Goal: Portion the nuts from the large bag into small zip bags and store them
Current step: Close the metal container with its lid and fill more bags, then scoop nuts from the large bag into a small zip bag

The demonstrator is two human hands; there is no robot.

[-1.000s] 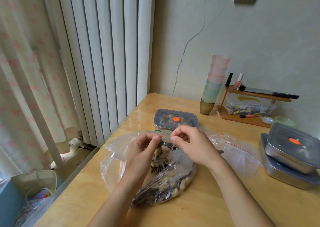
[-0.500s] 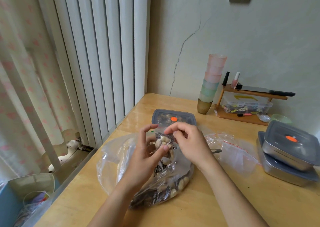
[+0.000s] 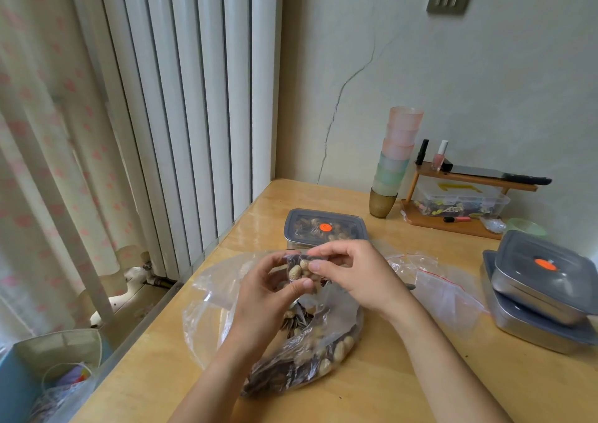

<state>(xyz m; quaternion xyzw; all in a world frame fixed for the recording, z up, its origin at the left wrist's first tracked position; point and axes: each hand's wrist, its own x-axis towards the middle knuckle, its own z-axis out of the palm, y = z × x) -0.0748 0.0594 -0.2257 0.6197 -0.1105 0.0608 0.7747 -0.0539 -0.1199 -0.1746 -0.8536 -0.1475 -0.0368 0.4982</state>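
Observation:
A small zip bag point(image 3: 299, 270) filled with peanuts and seeds is held up between both hands above the table. My left hand point(image 3: 268, 290) grips its left side, thumb against the front. My right hand point(image 3: 352, 277) pinches its top edge with thumb and fingers. Beneath them lies the large clear bag point(image 3: 307, 358) of peanuts and dark seeds, open and slumped on the wooden table point(image 3: 404, 384). Empty small zip bags point(image 3: 437, 280) with red seal lines lie to the right.
A lidded container of nuts point(image 3: 325, 228) stands behind the hands. Two stacked metal containers point(image 3: 543, 290) sit at the right edge. A stack of cups point(image 3: 393, 164) and a wooden rack point(image 3: 459, 202) line the wall. A box point(image 3: 48, 367) sits on the floor at left.
Both hands left the bag's top seal and turned the small filled bag, lifting it slightly; my left thumb now presses its front and my right hand holds its top.

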